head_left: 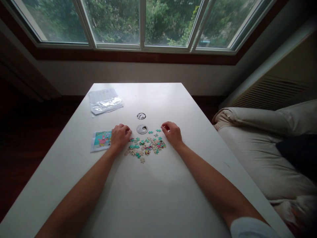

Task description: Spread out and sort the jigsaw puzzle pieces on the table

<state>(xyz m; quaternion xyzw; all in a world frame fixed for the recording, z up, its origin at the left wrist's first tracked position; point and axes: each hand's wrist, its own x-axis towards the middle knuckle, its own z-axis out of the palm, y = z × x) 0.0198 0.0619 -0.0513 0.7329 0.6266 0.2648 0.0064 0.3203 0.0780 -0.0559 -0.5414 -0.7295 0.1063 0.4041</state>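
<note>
A loose heap of jigsaw puzzle pieces (pixel 148 149) lies on the white table (pixel 148 195), some teal or multicoloured, others showing a plain beige side. At the heap's left edge is my left hand (pixel 120 137), its fingers curled and closed; anything between the fingertips is too small to make out. My right hand (pixel 173 134) rests at the upper right of the heap, thumb and forefinger pinched together, and whatever they hold is unclear. Partly behind my left hand lies a printed picture packet (pixel 101 140) with a pink cartoon figure on teal.
A clear plastic bag with paper (pixel 105 100) lies at the table's far left. A round metal grommet (pixel 142 129) and a round hole (pixel 141 116) are in the tabletop's middle. To the right stands a beige sofa (pixel 250 152); windows (pixel 116 23) are beyond.
</note>
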